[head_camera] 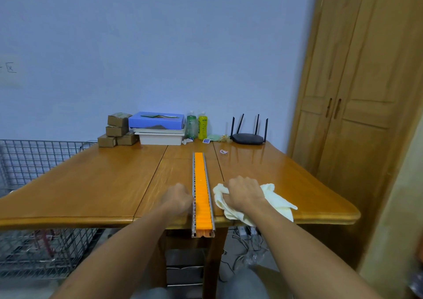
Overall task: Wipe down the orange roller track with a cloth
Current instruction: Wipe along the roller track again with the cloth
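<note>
A long orange roller track (200, 184) in a metal frame lies down the middle of the wooden table (91, 184), its near end overhanging the front edge. My left hand (178, 198) rests against the track's left rail, fingers curled on the frame. My right hand (245, 194) grips a pale yellow cloth (274, 201) on the table just right of the track; the cloth is bunched under the palm and trails toward the table edge.
At the back stand small cardboard boxes (116, 129), a blue box on white trays (158, 127), two bottles (197, 126) and a black router (248, 136). A wire cage (34, 161) is left of the table, a wooden cabinet (354, 92) at right.
</note>
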